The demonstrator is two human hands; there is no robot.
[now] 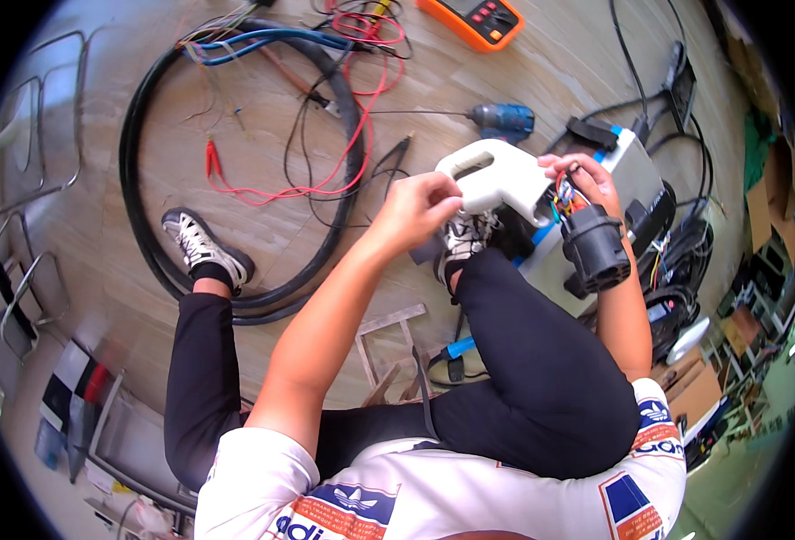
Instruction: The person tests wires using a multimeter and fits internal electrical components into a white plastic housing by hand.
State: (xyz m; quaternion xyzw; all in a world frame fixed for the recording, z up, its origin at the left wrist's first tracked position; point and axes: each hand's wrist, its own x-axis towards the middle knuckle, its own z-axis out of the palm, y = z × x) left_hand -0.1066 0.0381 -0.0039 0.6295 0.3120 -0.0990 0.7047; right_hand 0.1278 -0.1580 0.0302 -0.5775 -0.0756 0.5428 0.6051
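A white, hollow charging-gun housing (504, 171) with a loop handle is held up between my two hands, over my right shoe. At its left edge the curled fingers of my left hand (417, 212) pinch the shell by the handle. My right hand (588, 180) is closed at the open right end, fingertips on the rim beside the coloured wires (567, 195). These wires run from the housing opening to a round black plug head (597, 252), which hangs beneath my right hand in front of the forearm. My right palm is partly hidden.
A thick black cable (129, 171) lies coiled on the floor around my left shoe. Red test leads (276, 196) cross it. An orange multimeter (471, 20) and a blue power drill (504, 119) lie farther off. A grey-white case (627, 166) with cables stands at right.
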